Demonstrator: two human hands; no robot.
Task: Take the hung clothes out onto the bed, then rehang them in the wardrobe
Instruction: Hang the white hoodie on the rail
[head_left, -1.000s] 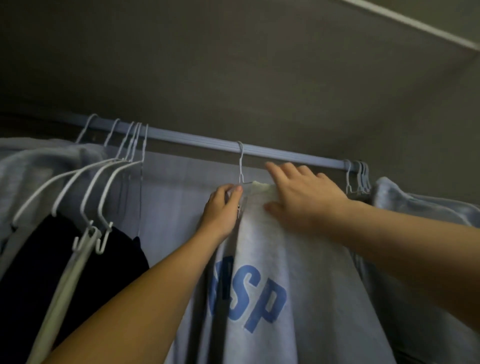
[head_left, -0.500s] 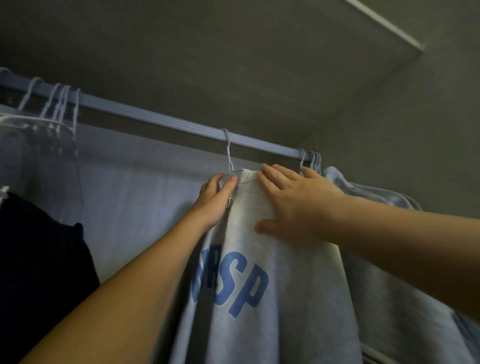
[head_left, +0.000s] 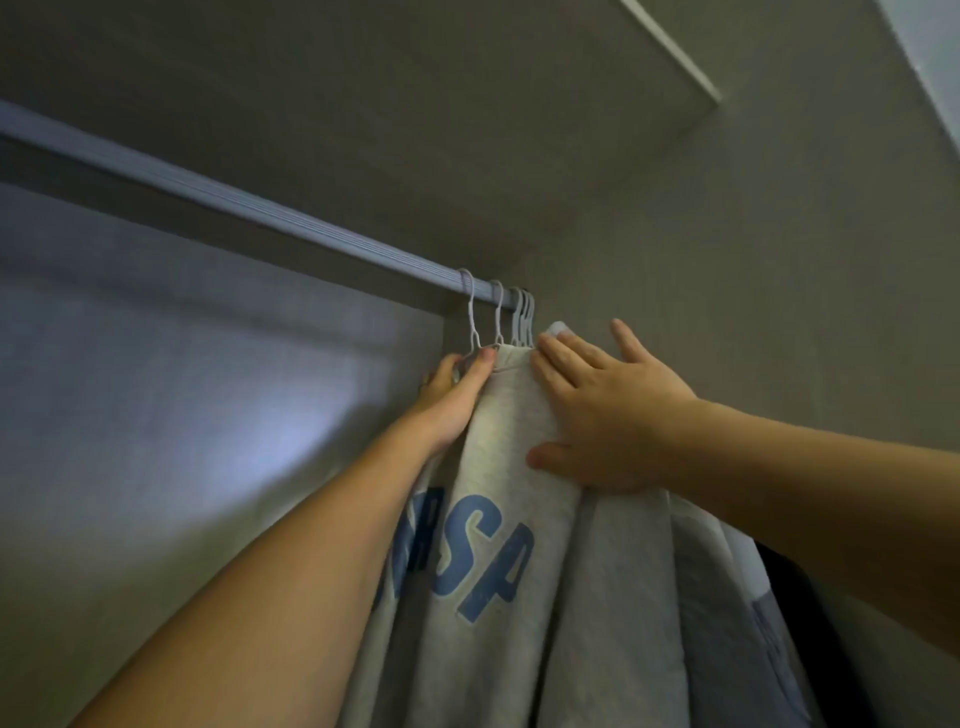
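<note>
A light grey sweatshirt (head_left: 498, 597) with blue letters hangs from a white wire hanger (head_left: 471, 322) hooked on the wardrobe rail (head_left: 249, 213), close to the rail's right end. My left hand (head_left: 452, 395) grips the hanger and the garment's collar just under the hook. Against the sweatshirt's shoulder lies my right hand (head_left: 602, 410), flat with fingers spread, pressing the fabric. Several more white hanger hooks (head_left: 522, 317) crowd the rail right beside it, carrying other grey garments (head_left: 691, 613) behind the sweatshirt.
The wardrobe's right side wall (head_left: 753, 270) stands directly behind the bunched hangers. The top panel (head_left: 415, 104) is close above the rail. The back wall (head_left: 182, 389) shows to the left, where the rail is bare. A dark garment (head_left: 795, 597) hangs at far right.
Both hands have slid the sweatshirt and its hanger rightwards along the rail until it meets the bunched hangers at the end. The view has turned right, so the left-hand hangers have left the frame.
</note>
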